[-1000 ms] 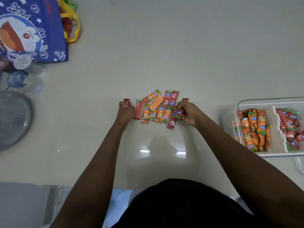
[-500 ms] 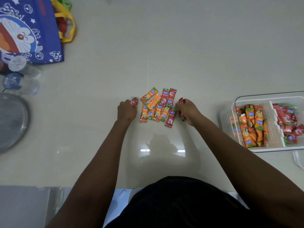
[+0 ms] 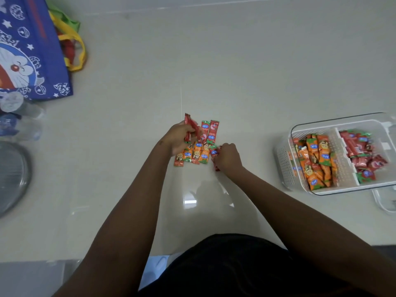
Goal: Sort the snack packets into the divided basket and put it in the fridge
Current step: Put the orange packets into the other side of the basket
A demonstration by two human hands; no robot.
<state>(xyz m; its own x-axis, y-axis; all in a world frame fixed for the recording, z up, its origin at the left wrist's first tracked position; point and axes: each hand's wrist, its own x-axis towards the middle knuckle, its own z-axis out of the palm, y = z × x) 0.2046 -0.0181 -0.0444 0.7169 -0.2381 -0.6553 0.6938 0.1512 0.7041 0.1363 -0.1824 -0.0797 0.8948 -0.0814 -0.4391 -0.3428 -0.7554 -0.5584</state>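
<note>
Left hand (image 3: 177, 137) is curled round a few red packets (image 3: 189, 128), lifted off the floor at the 11 o'clock edge of the loose pile. Right hand (image 3: 228, 157) is closed on more red packets (image 3: 214, 151) at the pile's 3 o'clock edge, low against the floor. Hands sit apart, pile between them.

Loose pile: a row of orange packets (image 3: 197, 154) lies flat between the hands, two red ones (image 3: 211, 129) at 12 o'clock of the row.

Step in hand looks like picking the reds out. To do it well: keep each fist single-colour, grab the two reds at 12 o'clock before travelling, pinch mid-length so the slick wrappers don't fan out and drop.

Divided basket (image 3: 285, 163) sits well apart at 3 o'clock of the hands. Its left bay holds orange, its right bay red, divider wall between. Reds must clear the near rim and the orange bay, so drop past the divider, not on it.

Room: bare floor (image 3: 246, 71) runs open from pile to basket, nothing in that path. Blue tote bag (image 3: 25, 56) and water bottles (image 3: 19, 116) sit far off at 10 o'clock, a round fan grille (image 3: 12, 176) at 9 o'clock. Fridge not in view.
</note>
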